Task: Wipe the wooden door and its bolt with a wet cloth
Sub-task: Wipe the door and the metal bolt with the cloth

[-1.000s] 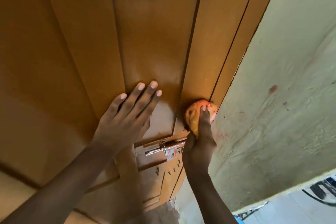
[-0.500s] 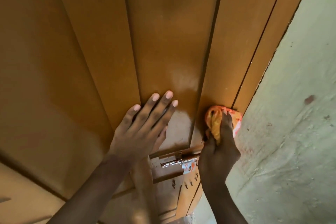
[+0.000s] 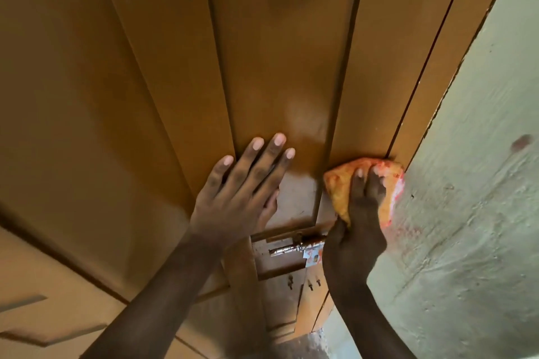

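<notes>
The brown wooden door (image 3: 277, 38) fills most of the view, with raised vertical panels. My left hand (image 3: 242, 192) lies flat on it, fingers spread, holding nothing. My right hand (image 3: 358, 221) presses an orange and red cloth (image 3: 338, 183) against the door's right stile, close to the frame edge. The metal bolt (image 3: 294, 248) sits just below, between my two wrists; its right end is hidden behind my right hand. A damp sheen shows on the panel above my left fingers.
A pale green plastered wall (image 3: 466, 183) runs along the door's right edge, with a reddish spot (image 3: 522, 141) on it. Small screws (image 3: 310, 285) and a sticker (image 3: 312, 258) sit under the bolt. A second panelled surface (image 3: 43, 285) lies at lower left.
The view has shifted so that the door takes up more of the frame. My right hand has spread the cloth wider on the stile; my left hand stays flat on the door.
</notes>
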Available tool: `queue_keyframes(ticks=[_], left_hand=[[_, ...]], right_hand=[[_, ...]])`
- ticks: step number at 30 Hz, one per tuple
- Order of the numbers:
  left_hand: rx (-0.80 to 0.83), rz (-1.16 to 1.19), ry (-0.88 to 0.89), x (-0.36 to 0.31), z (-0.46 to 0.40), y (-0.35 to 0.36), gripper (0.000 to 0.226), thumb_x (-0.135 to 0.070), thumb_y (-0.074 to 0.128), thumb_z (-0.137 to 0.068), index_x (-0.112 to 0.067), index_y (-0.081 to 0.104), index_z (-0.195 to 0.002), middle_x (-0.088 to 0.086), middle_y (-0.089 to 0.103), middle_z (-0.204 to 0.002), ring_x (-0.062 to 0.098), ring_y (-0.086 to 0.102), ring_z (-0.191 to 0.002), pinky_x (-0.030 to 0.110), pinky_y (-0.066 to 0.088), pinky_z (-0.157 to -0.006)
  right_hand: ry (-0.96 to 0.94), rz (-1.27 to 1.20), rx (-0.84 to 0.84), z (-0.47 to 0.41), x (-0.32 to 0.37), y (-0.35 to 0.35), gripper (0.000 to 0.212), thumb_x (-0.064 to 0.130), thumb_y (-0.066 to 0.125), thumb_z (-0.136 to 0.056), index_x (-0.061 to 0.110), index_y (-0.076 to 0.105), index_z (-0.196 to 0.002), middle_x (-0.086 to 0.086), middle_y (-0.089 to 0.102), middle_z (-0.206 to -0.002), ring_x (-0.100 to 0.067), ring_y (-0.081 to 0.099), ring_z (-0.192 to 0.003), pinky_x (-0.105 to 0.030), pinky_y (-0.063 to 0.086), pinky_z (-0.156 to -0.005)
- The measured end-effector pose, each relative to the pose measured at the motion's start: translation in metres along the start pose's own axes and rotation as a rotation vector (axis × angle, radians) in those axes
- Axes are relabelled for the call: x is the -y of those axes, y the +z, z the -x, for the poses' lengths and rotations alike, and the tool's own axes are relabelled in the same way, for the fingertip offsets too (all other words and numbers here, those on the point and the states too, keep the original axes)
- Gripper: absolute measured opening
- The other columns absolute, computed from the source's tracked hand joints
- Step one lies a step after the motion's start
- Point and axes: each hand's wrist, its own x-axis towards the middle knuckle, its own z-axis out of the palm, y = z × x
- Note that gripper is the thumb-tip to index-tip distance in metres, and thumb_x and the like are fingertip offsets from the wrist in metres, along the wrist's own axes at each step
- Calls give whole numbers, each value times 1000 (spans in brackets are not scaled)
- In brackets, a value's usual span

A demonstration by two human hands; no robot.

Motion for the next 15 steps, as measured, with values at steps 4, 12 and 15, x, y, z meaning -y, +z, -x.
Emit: queue_keyframes(ticks=[4,12,15], left_hand=[[-9,-10,-7,0,-2,-2,73,-52,50,-102,-21,34,-166,6,27,-172,25,25,-157,45,14,-123],[-10,-15,0,0,-2,-4,72,-52,50,-101,-21,36,-165,6,29,-171,25,26,-157,45,14,-123],[-7,-3,-9,0,-1,-4,72,-52,50,-102,-21,35,-166,6,28,-171,25,25,-157,45,15,-123]], right_hand=[[-103,-21,60,9,-20,-13,46,26,32,-111,-2,53,-141,-25,51,-149,-43,56,-133,-11,51,-63],[-110,58,115,-1,-8,-11,67,-16,57,-89,4,44,-152,-17,41,-159,-44,36,-147,-29,61,-74],[-218,81,172,2,-36,-24,61,-8,49,-94,6,40,-152,-20,46,-156,-47,54,-134,-20,55,-60]])
